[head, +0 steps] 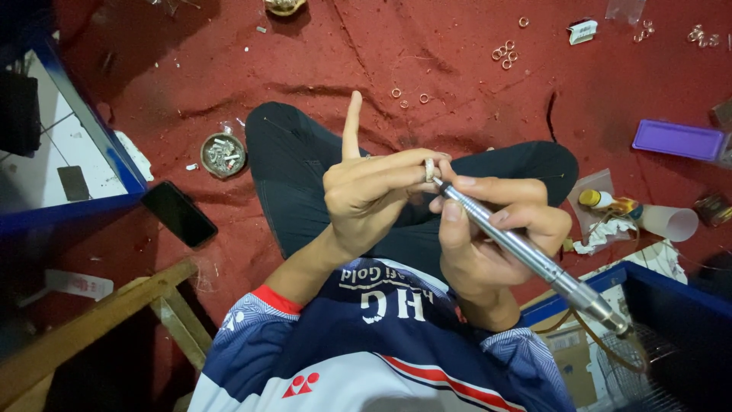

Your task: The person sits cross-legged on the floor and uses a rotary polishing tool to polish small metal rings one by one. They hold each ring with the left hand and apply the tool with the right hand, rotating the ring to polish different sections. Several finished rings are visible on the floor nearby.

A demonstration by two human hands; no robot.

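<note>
One small ring [429, 168] is pinched in the left hand [371, 192], whose fingers are closed on it except one pointing up. The right hand [488, 229] grips one metal rotary tool [526, 248], its tip touching the ring. Beyond the ring, about eight loose rings [505, 55] lie on the red carpet [457, 91]. One phone [178, 213] lies left of the ring.

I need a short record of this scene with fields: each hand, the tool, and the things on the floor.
left hand: holds a small ring at its fingertips, index finger raised
right hand: grips a slim metal rotary tool like a pen
tool tip: touches the ring
tool rear: a hose leads off toward the lower right
floor: red carpet
loose rings: scattered on the carpet, far from the hands
phone: dark, lying left of the knee
round dish: holds small metal bits
purple tray: at the right edge
</note>
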